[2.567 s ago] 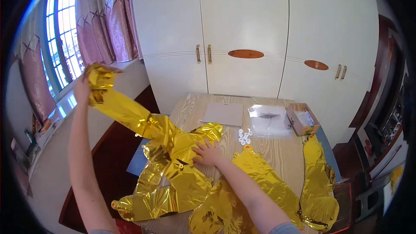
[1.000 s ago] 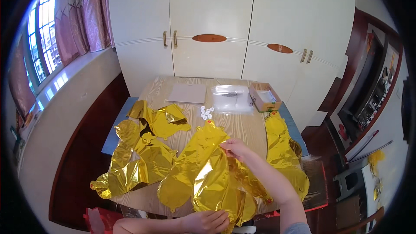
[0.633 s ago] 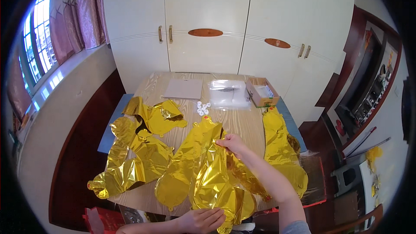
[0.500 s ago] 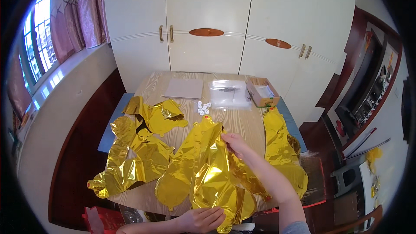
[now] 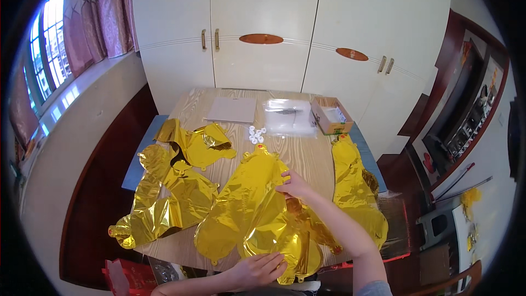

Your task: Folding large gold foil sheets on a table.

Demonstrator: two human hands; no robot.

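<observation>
A large, flat gold foil balloon (image 5: 233, 208) with a red-marked tab at its far end lies across the middle of the table, its right part folded and creased. At its right edge, my right hand (image 5: 297, 187) has its fingers bent on the foil, pinching it. My left hand (image 5: 258, 269) rests on the near end of the same balloon, fingers stretched out along the foil. To the left, more crumpled gold foil (image 5: 183, 192) is spread out with a red-marked tab at its near corner. Another gold foil piece (image 5: 350, 175) lies along the right side.
White round pieces (image 5: 256, 135) sit beyond the balloon on the wood-grain table (image 5: 312, 159). Behind them are a grey flat board (image 5: 232, 109), clear plastic packaging (image 5: 290, 119) and an open cardboard box (image 5: 332, 116). A red bag (image 5: 129, 278) is below the near left edge.
My right hand has lowered the lifted right part of the balloon, which now lies flatter. The left hand has shifted slightly up and right along the foil, its fingers more spread.
</observation>
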